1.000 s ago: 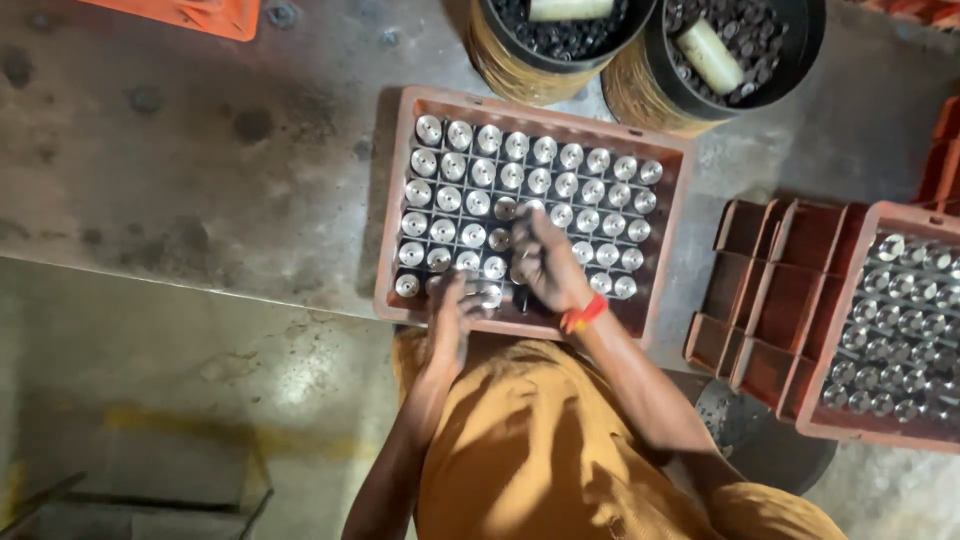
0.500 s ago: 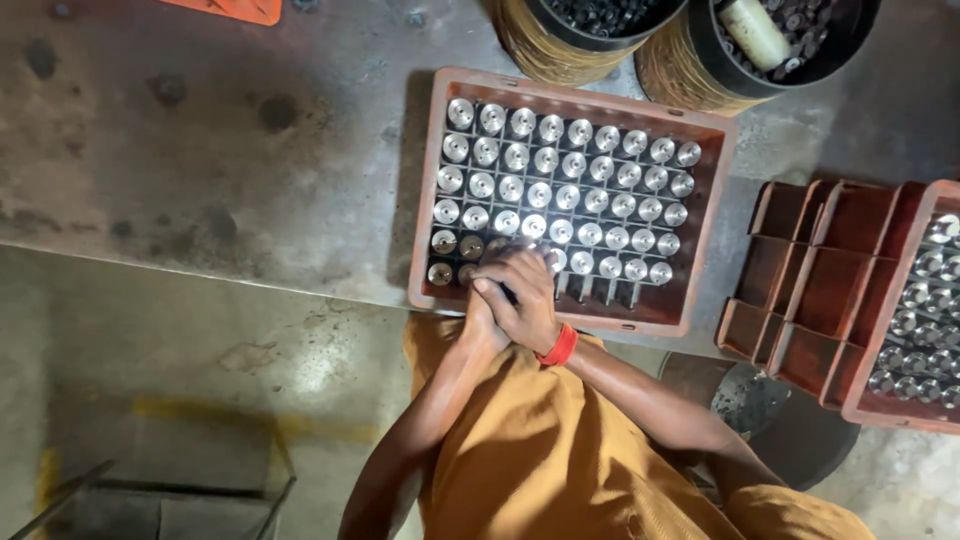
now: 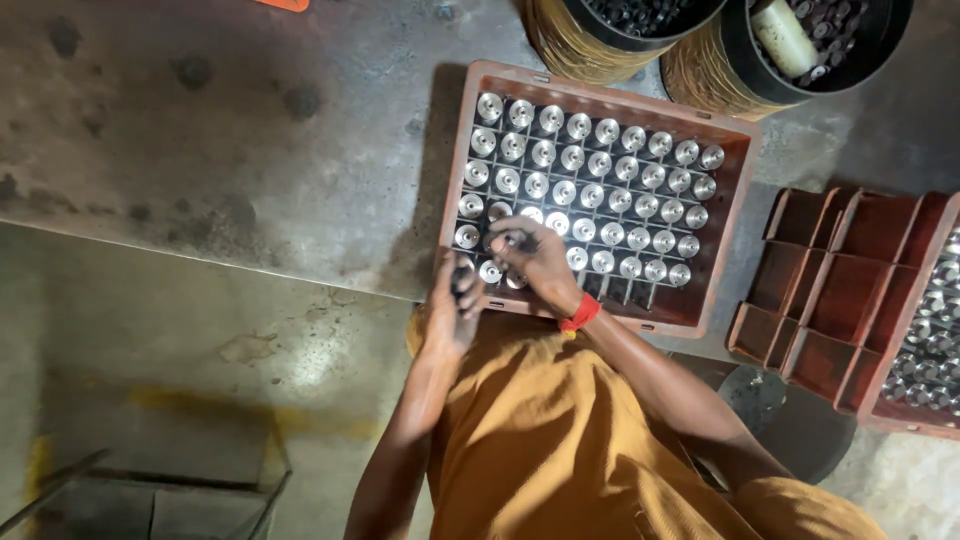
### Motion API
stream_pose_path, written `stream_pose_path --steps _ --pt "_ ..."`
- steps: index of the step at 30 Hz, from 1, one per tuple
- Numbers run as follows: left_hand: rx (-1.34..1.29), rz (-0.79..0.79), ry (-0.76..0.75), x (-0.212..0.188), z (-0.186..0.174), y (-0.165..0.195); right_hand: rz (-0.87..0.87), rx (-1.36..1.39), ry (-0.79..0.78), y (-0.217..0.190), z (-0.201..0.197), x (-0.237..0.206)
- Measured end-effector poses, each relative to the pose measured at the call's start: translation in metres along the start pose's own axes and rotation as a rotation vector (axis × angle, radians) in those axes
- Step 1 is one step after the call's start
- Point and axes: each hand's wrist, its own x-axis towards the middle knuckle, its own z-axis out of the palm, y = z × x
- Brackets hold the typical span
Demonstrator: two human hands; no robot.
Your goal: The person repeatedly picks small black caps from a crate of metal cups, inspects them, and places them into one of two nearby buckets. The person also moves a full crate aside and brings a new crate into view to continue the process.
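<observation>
I saw my right hand (image 3: pixel 535 258) pinched on a metal part (image 3: pixel 512 240) over the crate (image 3: pixel 600 75) — left hand (image 3: pixel 455 300) curled, grip unclear.

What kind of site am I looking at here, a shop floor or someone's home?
Most likely a small metalworking or parts workshop. A brown compartment tray holds rows of identical shiny metal parts, black buckets hold more dark pieces, and the work surface is stained bare metal. The right hand reaches into the tray.
</observation>
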Motion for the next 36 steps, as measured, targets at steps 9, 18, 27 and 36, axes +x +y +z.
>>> stream_pose_path --steps 9,18,27,36 --pt "-0.075 0.199 -0.003 -0.017 -0.02 0.047 -0.383 -0.458 -0.232 0.017 0.03 0.006" --pt "0.007 0.234 0.057 -0.012 -0.015 0.045 -0.316 -0.399 -0.177 0.016 0.028 0.012" --pt "0.076 0.203 0.056 -0.005 -0.008 0.041 -0.183 -0.148 -0.046 0.035 0.013 0.028" --pt "0.141 0.226 0.105 -0.006 -0.006 0.051 -0.012 -0.614 -0.178 -0.004 0.031 0.057"
